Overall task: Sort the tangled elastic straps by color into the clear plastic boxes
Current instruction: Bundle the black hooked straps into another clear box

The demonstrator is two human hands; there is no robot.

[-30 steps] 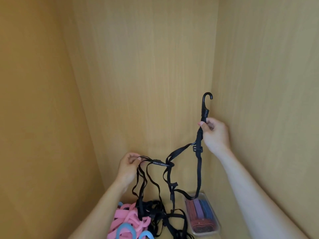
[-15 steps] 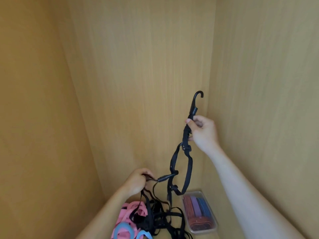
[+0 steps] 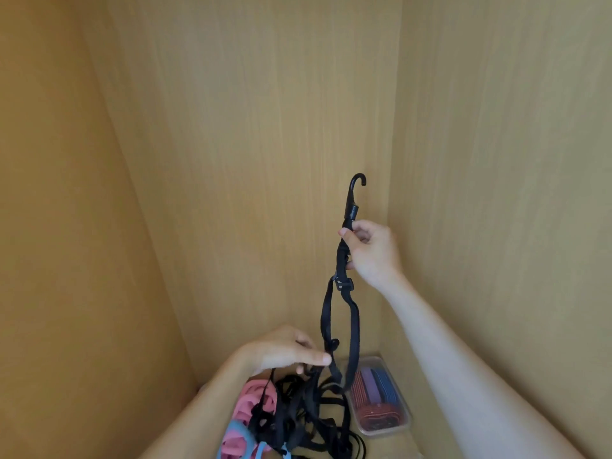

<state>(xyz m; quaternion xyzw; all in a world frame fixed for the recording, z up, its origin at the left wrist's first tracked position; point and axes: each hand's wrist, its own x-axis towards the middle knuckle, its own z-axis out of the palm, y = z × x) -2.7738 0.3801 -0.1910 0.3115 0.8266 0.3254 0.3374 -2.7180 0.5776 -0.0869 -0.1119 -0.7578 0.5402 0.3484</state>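
Note:
My right hand (image 3: 372,251) pinches a black elastic strap (image 3: 341,313) just below its hook, which points up near the back right corner. The strap hangs in a long loop down to a tangled black heap (image 3: 308,415) on the floor. My left hand (image 3: 286,352) is lower, with its fingers curled around black strap ends just above the heap. Pink straps (image 3: 253,404) and blue straps (image 3: 236,430) lie under the heap's left side. A clear plastic box (image 3: 385,430) at lower right holds red, purple and blue straps.
Wooden walls close in on the left, back and right; the right wall (image 3: 496,193) stands close beside my right hand. The floor shows only at the bottom, mostly covered by the straps and the box.
My left hand has dropped and moved right, toward the hanging loop. My right hand holds the hook end at about the same height. The spread strap now hangs as a narrow loop.

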